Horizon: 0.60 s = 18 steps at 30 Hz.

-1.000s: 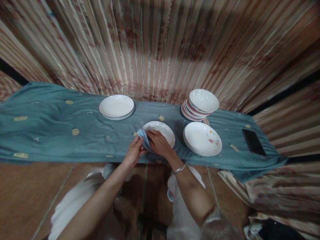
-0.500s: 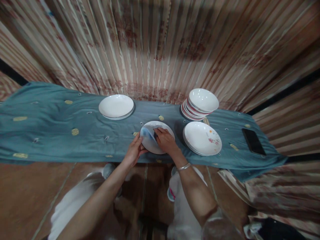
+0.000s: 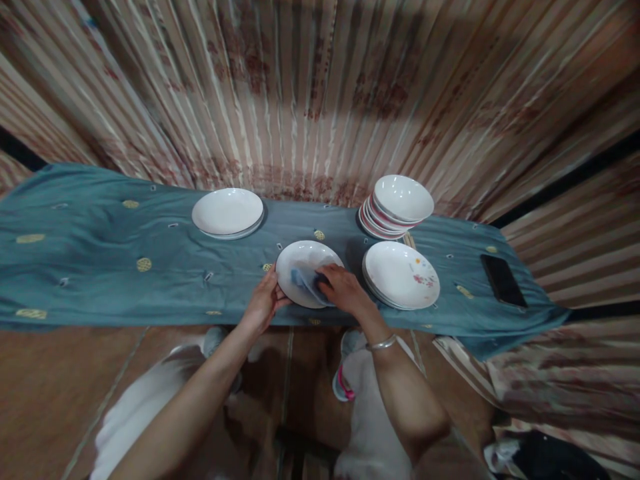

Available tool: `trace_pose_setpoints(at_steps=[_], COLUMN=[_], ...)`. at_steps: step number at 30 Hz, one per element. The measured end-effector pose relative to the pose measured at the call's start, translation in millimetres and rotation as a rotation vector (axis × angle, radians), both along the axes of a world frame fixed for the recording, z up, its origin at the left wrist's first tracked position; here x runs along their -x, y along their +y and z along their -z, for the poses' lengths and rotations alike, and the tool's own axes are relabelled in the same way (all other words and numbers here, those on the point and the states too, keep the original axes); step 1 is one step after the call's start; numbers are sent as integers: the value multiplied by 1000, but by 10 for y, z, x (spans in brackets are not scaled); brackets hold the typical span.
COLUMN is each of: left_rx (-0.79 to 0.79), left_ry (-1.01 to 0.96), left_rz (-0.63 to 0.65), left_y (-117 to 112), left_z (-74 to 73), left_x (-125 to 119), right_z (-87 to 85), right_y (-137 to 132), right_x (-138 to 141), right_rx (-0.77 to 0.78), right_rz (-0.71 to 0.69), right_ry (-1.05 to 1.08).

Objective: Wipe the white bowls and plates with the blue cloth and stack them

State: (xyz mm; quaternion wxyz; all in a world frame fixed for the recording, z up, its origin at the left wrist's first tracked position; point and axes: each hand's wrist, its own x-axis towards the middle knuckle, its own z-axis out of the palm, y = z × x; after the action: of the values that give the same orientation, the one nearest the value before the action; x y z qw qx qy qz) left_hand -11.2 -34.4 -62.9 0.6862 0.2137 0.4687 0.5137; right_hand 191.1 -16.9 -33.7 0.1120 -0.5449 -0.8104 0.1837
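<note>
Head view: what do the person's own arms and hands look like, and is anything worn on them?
The left hand and right hand are bare, with no gloves. The left forearm and right forearm show no sleeves in view. A thin silver-coloured bangle sits on the right wrist; no band shows on the left.

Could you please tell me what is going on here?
A person's left hand holds the rim of a white plate while the right hand presses a blue cloth against its face. Nearby on a teal tablecloth sit a plain plate stack, a stack of bowls, a floral plate stack and a phone.
</note>
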Motion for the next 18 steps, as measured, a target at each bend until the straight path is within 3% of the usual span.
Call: trace_pose_setpoints(at_steps=[11, 18], left_rx=[-11, -103], left_ry=[78, 292], left_rz=[-15, -71], left_y=[-28, 25], left_z=[-121, 22], left_x=[-30, -28], right_z=[20, -30], right_y=[-136, -200], right_x=[-1, 161], right_rx=[47, 130], right_rz=[-105, -193], right_ry=[208, 310])
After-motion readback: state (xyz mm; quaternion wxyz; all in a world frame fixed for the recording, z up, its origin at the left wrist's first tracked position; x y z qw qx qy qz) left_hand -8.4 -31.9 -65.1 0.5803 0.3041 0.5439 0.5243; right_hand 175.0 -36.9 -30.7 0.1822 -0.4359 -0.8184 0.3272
